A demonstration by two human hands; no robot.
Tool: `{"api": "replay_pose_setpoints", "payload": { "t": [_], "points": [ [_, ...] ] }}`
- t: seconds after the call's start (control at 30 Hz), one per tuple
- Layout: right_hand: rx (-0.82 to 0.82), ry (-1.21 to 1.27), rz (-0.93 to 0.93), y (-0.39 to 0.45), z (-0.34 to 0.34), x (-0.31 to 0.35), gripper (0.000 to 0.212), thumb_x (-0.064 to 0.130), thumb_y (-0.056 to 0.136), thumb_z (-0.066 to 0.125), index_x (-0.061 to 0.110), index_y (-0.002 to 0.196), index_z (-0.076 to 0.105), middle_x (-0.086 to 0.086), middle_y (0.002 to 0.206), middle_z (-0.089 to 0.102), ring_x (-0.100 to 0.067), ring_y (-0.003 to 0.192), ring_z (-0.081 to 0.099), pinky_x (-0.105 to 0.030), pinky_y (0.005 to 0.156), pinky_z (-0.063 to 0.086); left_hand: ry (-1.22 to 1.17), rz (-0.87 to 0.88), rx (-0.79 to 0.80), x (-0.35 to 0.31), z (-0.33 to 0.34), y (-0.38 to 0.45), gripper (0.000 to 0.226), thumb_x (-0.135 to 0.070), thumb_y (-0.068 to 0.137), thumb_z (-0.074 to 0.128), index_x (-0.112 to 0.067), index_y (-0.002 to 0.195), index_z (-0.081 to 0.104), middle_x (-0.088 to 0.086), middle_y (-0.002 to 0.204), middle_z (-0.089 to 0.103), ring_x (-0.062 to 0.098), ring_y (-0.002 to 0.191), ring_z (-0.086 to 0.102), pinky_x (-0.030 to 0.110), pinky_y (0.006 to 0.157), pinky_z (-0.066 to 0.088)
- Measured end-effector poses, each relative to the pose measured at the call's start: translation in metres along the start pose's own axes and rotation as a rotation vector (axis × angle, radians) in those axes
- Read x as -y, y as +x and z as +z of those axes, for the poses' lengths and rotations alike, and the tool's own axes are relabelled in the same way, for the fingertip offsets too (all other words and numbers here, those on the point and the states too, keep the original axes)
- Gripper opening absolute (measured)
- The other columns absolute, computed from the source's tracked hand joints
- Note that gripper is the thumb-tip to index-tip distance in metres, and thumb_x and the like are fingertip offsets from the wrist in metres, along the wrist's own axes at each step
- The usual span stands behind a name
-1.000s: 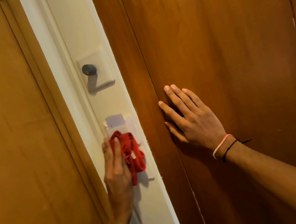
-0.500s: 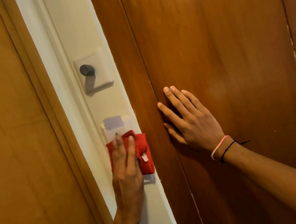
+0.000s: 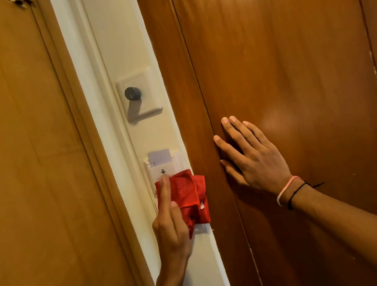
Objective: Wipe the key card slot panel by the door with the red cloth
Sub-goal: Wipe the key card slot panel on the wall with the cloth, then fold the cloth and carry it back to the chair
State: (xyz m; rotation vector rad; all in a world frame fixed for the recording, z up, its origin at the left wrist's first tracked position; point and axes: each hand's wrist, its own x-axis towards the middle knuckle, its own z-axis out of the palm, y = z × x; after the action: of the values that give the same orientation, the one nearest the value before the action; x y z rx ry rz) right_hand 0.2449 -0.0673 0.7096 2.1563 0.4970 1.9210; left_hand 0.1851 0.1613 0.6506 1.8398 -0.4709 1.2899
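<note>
The white key card slot panel (image 3: 159,169) is fixed to the narrow cream wall strip between two wooden surfaces. A white card (image 3: 159,158) stands in its top slot, above a small arrow mark. My left hand (image 3: 170,221) presses the red cloth (image 3: 188,196) flat against the lower part of the panel, hiding that part. My right hand (image 3: 250,155) rests flat with fingers spread on the dark wooden panel (image 3: 283,79) to the right, holding nothing.
A white wall plate with a dark round knob (image 3: 133,93) sits above the card panel. A lighter wooden door (image 3: 22,167) fills the left side. The cream wall strip (image 3: 200,263) continues downward below the cloth.
The cloth went from bunched at the panel's left to spread flat over its lower part, shifting a little right. My right hand stayed on the wood.
</note>
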Motion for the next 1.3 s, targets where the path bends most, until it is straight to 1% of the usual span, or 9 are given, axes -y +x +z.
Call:
{"api": "replay_pose_setpoints", "payload": {
  "t": [0.03, 0.13, 0.23, 0.57, 0.7, 0.83, 1.07, 1.17, 1.3],
  "points": [
    [0.006, 0.015, 0.014, 0.001, -0.003, 0.002, 0.060, 0.046, 0.103, 0.046, 0.016, 0.155, 0.045, -0.023, 0.166, 0.033, -0.038, 0.156, 0.031, -0.050, 0.127, 0.029, -0.030, -0.041, -0.066, 0.000, -0.004, 0.001, 0.050, -0.017, 0.100, 0.038, -0.024, 0.149, 0.030, 0.004, 0.154, 0.037, -0.005, 0.126, 0.046, 0.011, 0.088, 0.051],
    [0.066, 0.061, 0.059, 0.002, -0.014, 0.009, 0.060, 0.044, 0.102, 0.048, 0.016, 0.155, 0.046, -0.022, 0.167, 0.032, -0.037, 0.157, 0.029, -0.051, 0.128, 0.028, -0.041, -0.159, -0.173, 0.005, -0.014, 0.007, 0.056, -0.004, 0.091, 0.060, -0.015, 0.143, 0.041, 0.009, 0.144, 0.046, 0.017, 0.131, 0.048, 0.041, 0.095, 0.055],
    [0.162, 0.078, 0.078, 0.005, -0.027, 0.012, 0.063, 0.044, 0.100, 0.051, 0.015, 0.155, 0.045, -0.023, 0.167, 0.029, -0.038, 0.157, 0.026, -0.053, 0.127, 0.030, 0.020, -0.256, -0.178, 0.004, -0.020, 0.011, 0.057, -0.014, 0.087, 0.068, -0.014, 0.139, 0.045, 0.010, 0.135, 0.053, 0.023, 0.123, 0.055, 0.050, 0.091, 0.057],
    [0.462, 0.374, 0.140, 0.006, -0.081, 0.023, 0.059, 0.047, 0.104, 0.047, 0.016, 0.154, 0.041, -0.013, 0.172, 0.019, -0.026, 0.162, 0.013, -0.033, 0.129, 0.015, 0.059, -0.265, -0.117, -0.012, -0.024, 0.009, 0.028, -0.017, 0.090, 0.065, -0.009, 0.117, 0.060, 0.012, 0.112, 0.067, 0.028, 0.104, 0.063, 0.042, 0.088, 0.056],
    [0.549, 0.725, 0.289, -0.009, -0.101, 0.030, 0.067, 0.061, 0.099, 0.047, 0.025, 0.154, 0.037, -0.001, 0.165, 0.035, -0.017, 0.155, 0.032, -0.034, 0.122, 0.033, -0.055, -0.209, -0.100, -0.036, -0.021, -0.005, 0.025, -0.016, 0.091, 0.062, -0.014, 0.116, 0.058, 0.007, 0.116, 0.065, 0.023, 0.111, 0.060, 0.042, 0.093, 0.055],
    [0.688, 1.203, 0.599, -0.023, -0.114, 0.032, 0.086, 0.074, 0.079, 0.058, 0.031, 0.151, 0.040, 0.003, 0.149, 0.054, -0.016, 0.133, 0.058, -0.036, 0.111, 0.052, -0.184, -0.154, -0.040, -0.068, -0.008, -0.022, 0.025, -0.018, 0.092, 0.061, -0.018, 0.116, 0.057, -0.003, 0.111, 0.064, 0.000, 0.102, 0.059, 0.022, 0.085, 0.053],
    [0.698, 1.479, 0.831, -0.066, -0.120, -0.002, 0.028, 0.009, 0.087, 0.080, 0.029, 0.105, 0.072, 0.014, 0.093, 0.082, -0.001, 0.088, 0.077, -0.013, 0.074, 0.059, -0.214, -0.115, 0.085, -0.098, 0.024, -0.051, 0.017, -0.015, 0.095, 0.058, -0.016, 0.112, 0.058, 0.002, 0.107, 0.061, 0.001, 0.098, 0.056, 0.006, 0.080, 0.046],
    [0.647, 1.457, 0.901, -0.091, -0.123, -0.016, 0.030, 0.004, 0.083, 0.083, 0.025, 0.102, 0.075, 0.008, 0.092, 0.082, -0.006, 0.086, 0.077, -0.018, 0.076, 0.062, -0.249, -0.152, 0.184, -0.103, 0.037, -0.069, 0.020, -0.020, 0.096, 0.055, -0.020, 0.117, 0.056, 0.000, 0.110, 0.061, 0.007, 0.099, 0.062, 0.017, 0.078, 0.053],
    [0.703, 1.421, 1.007, -0.138, -0.125, -0.029, 0.028, 0.011, 0.083, 0.084, 0.010, 0.109, 0.076, -0.012, 0.108, 0.081, -0.020, 0.092, 0.077, -0.034, 0.088, 0.063, -0.314, -0.197, 0.302, -0.106, 0.059, -0.101, 0.016, -0.023, 0.097, 0.053, -0.023, 0.113, 0.053, -0.013, 0.100, 0.065, -0.008, 0.090, 0.065, 0.006, 0.066, 0.051]
  ]
}}
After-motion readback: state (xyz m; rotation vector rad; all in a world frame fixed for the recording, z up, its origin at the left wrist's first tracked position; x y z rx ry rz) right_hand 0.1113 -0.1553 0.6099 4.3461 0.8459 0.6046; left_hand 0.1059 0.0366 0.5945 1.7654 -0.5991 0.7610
